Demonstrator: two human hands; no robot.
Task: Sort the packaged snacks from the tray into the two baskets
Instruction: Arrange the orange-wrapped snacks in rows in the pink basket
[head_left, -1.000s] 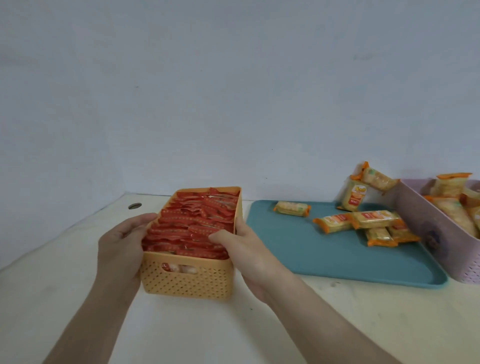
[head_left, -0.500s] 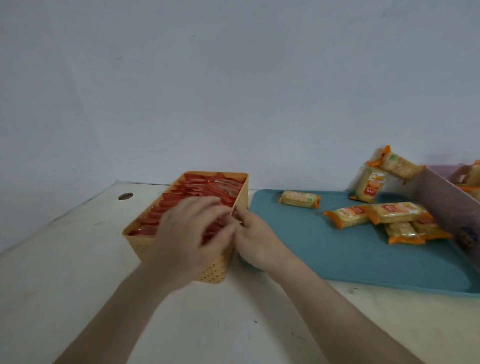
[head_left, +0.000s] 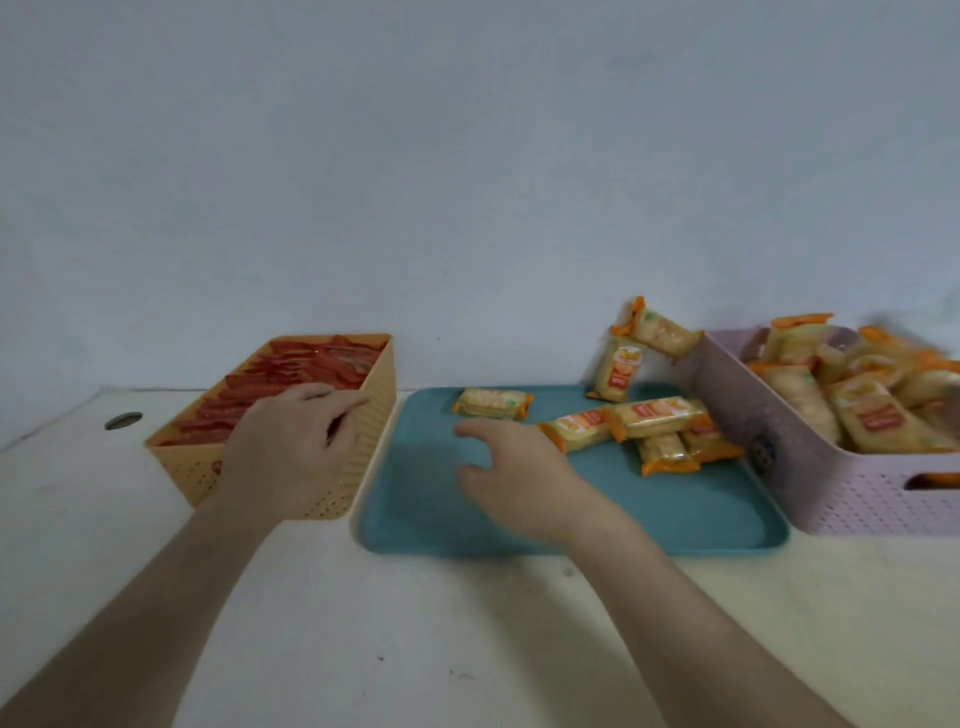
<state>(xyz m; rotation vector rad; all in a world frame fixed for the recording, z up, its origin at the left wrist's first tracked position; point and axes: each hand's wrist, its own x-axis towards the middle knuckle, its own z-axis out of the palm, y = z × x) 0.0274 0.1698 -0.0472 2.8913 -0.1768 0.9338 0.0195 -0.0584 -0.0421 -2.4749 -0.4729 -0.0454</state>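
Head view: left hand (head_left: 291, 447) sits over the near right corner of the orange basket (head_left: 371, 410) (packed with red packets (head_left: 311, 366)), fingers loosely curled, nothing held. Right hand (head_left: 519, 478) hovers over the teal tray (head_left: 675, 519), fingers spread and empty, near a lone yellow packet (head_left: 492, 403). More yellow packets (head_left: 644, 415) lie on the tray's right side, beside the heaped purple basket (head_left: 857, 504).

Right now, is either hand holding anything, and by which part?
Nothing held: right hand open above tray, left hand loosely curled over orange basket.
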